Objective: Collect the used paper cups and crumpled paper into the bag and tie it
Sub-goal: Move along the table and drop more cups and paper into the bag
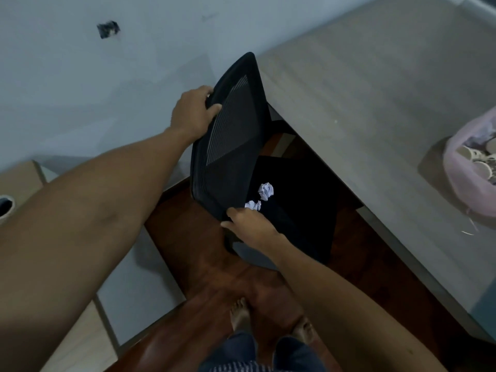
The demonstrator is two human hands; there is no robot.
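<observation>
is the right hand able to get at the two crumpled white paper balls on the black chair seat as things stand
Probably yes. The right hand is open right beside the nearer crumpled white paper ball, the other ball just beyond, nothing between. The left hand grips the black mesh chair back.

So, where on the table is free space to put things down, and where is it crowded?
The grey table is bare from its near edge by the chair back across to the pink bag of cups at the right. It is crowded on the chair seat: two crumpled papers lie there, with the right hand beside them.
</observation>
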